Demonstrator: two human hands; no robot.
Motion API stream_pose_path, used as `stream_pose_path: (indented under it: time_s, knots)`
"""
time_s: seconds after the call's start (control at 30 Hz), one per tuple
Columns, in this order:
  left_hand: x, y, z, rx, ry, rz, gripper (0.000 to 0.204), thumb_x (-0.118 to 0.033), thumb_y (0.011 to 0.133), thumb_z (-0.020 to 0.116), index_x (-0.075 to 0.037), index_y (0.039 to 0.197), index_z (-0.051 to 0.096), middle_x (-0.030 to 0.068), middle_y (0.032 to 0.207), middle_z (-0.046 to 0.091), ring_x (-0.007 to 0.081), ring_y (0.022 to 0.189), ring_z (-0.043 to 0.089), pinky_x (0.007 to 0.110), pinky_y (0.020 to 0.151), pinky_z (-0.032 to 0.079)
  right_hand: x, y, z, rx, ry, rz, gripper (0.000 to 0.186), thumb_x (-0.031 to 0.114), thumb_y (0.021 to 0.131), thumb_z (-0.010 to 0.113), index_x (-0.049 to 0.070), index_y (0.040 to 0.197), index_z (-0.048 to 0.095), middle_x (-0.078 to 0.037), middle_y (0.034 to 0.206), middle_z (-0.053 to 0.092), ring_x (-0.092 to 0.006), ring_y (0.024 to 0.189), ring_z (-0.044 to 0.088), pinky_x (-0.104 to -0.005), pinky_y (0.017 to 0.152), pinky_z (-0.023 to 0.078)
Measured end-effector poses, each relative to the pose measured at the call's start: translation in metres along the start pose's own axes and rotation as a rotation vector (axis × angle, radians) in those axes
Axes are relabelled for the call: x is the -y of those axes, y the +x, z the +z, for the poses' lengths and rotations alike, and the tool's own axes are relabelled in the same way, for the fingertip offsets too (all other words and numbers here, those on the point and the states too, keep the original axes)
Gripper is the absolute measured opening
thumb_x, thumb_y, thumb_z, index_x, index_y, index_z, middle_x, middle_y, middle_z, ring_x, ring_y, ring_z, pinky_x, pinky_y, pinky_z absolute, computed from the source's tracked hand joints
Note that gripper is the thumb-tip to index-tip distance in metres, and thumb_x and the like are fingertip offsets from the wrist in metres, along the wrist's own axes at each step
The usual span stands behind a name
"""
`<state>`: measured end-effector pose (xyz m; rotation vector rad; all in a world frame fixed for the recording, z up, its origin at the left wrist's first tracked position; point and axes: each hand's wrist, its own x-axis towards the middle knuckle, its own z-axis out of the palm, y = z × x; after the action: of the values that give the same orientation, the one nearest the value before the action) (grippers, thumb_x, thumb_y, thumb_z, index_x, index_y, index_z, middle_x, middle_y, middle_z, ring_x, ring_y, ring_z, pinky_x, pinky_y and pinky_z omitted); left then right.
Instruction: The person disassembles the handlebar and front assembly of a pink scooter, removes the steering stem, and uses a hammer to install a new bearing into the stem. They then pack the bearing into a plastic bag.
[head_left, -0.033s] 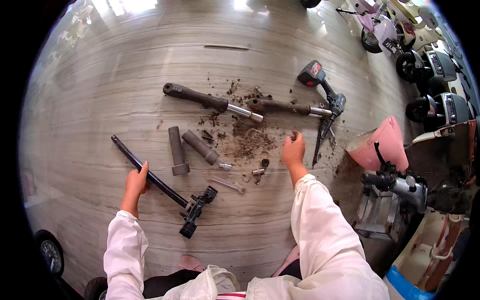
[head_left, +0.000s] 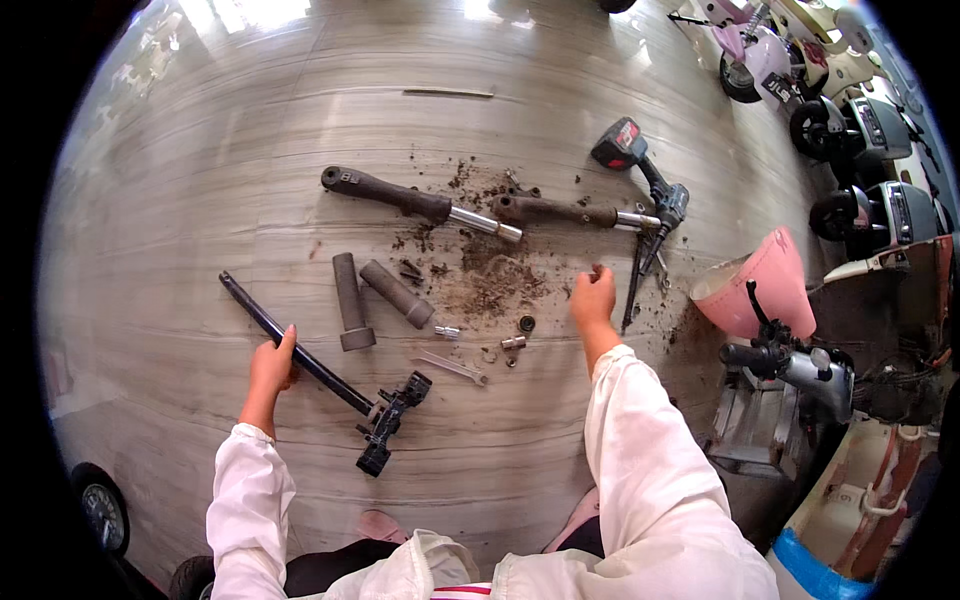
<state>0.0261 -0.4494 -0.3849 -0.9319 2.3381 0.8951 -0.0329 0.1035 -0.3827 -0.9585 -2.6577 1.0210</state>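
Observation:
My left hand [head_left: 268, 370] is wrapped round the black tube of a fork steering stem [head_left: 318, 366]; its clamp end points toward me, lower right. My right hand [head_left: 595, 297] hovers right of a patch of dirt, fingers curled; whether something small sits in them is hidden. Beyond it lie two rusty fork legs [head_left: 395, 194] with shiny tubes. A cordless impact wrench [head_left: 660, 190] rests at their right end. Between my hands are two dark grey sleeves [head_left: 351, 303], an open-ended wrench [head_left: 452, 367], a small metal socket [head_left: 513, 343] and a dark ring [head_left: 526, 324].
Crumbled dirt [head_left: 490, 285] is scattered over the tiled floor. To the right stand a pink scooter panel [head_left: 765, 285] and a handlebar [head_left: 790, 365]. Several scooters [head_left: 870, 135] line the far right. A thin rod [head_left: 448, 93] lies far off, and a wheel [head_left: 98, 508] is at lower left.
My right hand has shifted very slightly to the right against the floor. The left hand keeps its hold on the steering stem.

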Motion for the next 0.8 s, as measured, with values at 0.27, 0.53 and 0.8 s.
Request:
stream_pose_path:
  time_s: [0.27,0.53,0.8]
  knots:
    - [0.012,-0.023,0.015,0.199,-0.126,-0.067,0.061,-0.058,0.086,0.062,-0.001,0.068,0.052,0.0109,0.05,0.052,0.0233,0.035,0.051,0.036,0.033,0.038,-0.006,0.013,0.002,-0.152,0.01,-0.058,0.035,0.016,0.083,0.06,-0.003,0.113,0.059,-0.02,0.098,0.065,-0.0314,0.096,0.063,-0.0405,0.084,0.049]
    - [-0.014,-0.038,0.025,0.295,-0.143,-0.107,0.061,-0.058,0.088,0.055,0.001,0.075,0.055,0.0185,0.06,0.063,0.0285,0.046,0.064,0.035,0.038,0.048,-0.018,-0.03,-0.006,-0.004,0.159,0.007,0.035,0.016,0.085,0.058,-0.002,0.115,0.056,-0.018,0.102,0.062,-0.0325,0.096,0.059,-0.0409,0.085,0.047]
    - [0.01,-0.028,0.016,0.416,-0.46,-0.13,0.05,-0.045,0.094,0.053,0.002,0.078,0.054,0.0142,0.055,0.056,0.024,0.039,0.054,0.035,0.036,0.043,-0.027,-0.064,-0.016,0.012,0.099,0.043,0.036,0.014,0.086,0.054,-0.003,0.118,0.056,-0.018,0.105,0.062,-0.0291,0.098,0.06,-0.0382,0.088,0.047]
